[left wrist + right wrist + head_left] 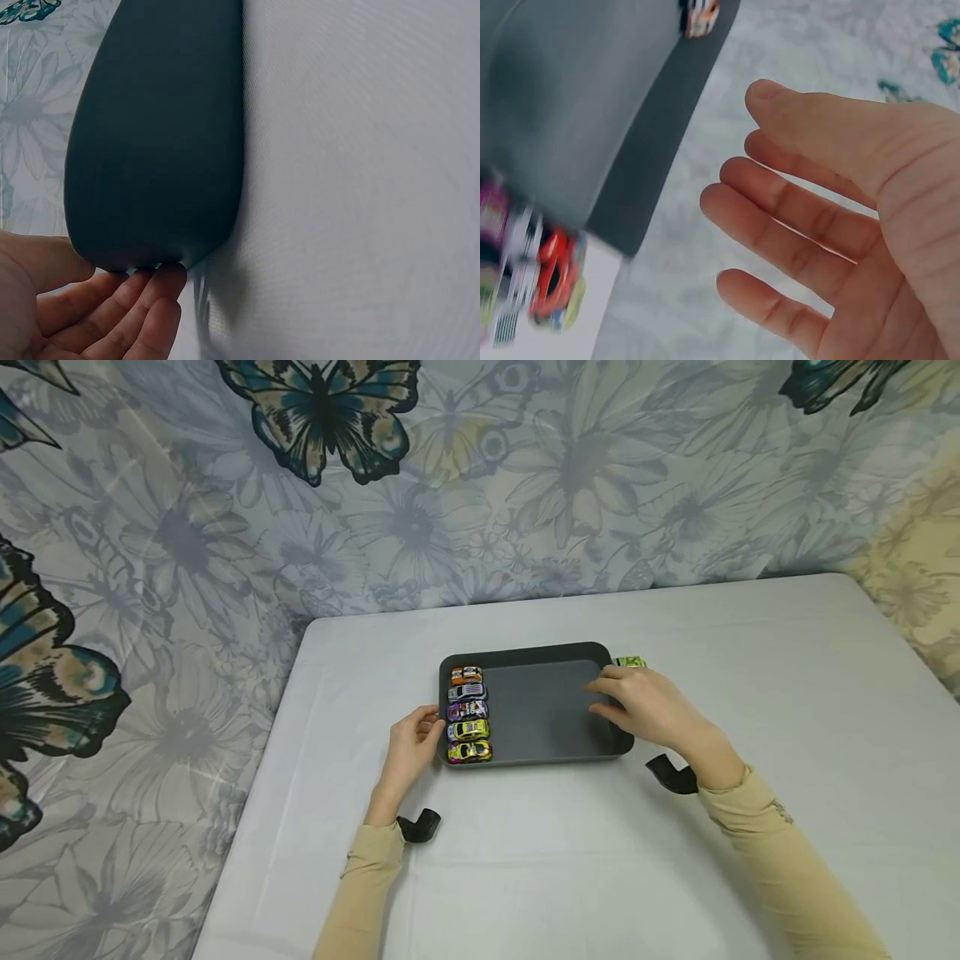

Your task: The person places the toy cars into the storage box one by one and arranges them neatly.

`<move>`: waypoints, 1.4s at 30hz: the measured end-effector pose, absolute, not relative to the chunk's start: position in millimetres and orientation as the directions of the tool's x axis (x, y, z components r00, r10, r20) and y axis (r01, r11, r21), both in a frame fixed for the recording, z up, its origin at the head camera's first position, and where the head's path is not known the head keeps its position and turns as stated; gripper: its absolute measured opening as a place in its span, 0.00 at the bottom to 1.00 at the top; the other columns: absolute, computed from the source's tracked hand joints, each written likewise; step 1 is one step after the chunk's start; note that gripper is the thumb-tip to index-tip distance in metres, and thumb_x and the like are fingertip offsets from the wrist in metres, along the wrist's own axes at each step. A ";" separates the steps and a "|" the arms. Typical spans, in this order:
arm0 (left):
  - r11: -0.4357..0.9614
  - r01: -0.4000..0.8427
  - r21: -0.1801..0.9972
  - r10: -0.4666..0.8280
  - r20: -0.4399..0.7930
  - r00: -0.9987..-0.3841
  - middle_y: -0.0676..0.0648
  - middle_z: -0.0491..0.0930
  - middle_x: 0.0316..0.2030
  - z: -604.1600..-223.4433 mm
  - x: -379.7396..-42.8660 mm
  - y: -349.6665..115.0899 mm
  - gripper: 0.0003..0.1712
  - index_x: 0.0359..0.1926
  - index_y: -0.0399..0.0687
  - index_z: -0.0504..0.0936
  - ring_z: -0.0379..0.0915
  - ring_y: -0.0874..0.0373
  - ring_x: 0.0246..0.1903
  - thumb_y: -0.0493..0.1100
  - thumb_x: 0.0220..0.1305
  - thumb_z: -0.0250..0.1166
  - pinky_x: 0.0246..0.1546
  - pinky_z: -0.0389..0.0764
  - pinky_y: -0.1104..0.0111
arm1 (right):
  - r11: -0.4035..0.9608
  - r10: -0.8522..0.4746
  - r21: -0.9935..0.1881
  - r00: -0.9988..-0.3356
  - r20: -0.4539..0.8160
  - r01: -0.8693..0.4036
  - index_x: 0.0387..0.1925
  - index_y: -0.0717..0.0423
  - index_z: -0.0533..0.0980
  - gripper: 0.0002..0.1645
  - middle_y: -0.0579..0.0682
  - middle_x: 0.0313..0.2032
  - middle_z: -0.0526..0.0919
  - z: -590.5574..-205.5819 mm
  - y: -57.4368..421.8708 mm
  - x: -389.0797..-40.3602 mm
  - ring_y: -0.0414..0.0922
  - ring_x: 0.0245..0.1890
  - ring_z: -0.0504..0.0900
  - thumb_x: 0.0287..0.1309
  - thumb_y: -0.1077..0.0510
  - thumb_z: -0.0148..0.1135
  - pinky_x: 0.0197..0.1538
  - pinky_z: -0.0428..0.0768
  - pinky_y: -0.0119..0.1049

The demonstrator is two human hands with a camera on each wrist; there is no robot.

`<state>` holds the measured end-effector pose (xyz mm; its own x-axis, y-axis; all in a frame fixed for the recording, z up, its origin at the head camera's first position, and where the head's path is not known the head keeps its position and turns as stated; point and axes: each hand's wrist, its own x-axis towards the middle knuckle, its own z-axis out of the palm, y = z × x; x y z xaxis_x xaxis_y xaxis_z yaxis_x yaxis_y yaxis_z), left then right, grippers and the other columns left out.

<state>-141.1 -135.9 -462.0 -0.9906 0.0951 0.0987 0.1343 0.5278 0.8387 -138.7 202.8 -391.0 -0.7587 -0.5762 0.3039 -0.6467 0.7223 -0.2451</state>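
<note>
A dark grey rectangular tray [543, 714] lies on the table. Along its left end runs a column of small toy cars: an orange one [467, 675], a silver one [467, 692], a purple one [467, 710] and yellow ones [468, 751] nearest me. My left hand [414, 743] grips the tray's left end, thumb at the rim and fingertips against the outer wall in the left wrist view. Over the tray's right end hovers my right hand [652, 706], fingers loosely bent and holding nothing. A green toy car [630, 662] shows just past that hand, outside the tray.
In the right wrist view, a red toy car [553, 277] and several others sit blurred beside the tray, mostly hidden by my hand in the head view. White cloth covers the table [525, 860]. Butterfly-patterned fabric [562, 485] hangs behind and at the left.
</note>
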 end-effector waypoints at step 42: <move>0.538 0.121 0.834 0.090 0.086 -0.992 0.38 0.79 0.38 -460.4 -135.2 -133.3 0.16 0.51 0.32 0.76 0.78 0.50 0.36 0.35 0.63 0.59 0.38 0.81 0.66 | 0.840 -0.434 -0.289 -0.888 0.151 -0.460 0.35 0.64 0.80 0.15 0.54 0.31 0.79 -426.0 273.0 -117.5 0.49 0.27 0.79 0.40 0.67 0.71 0.30 0.78 0.46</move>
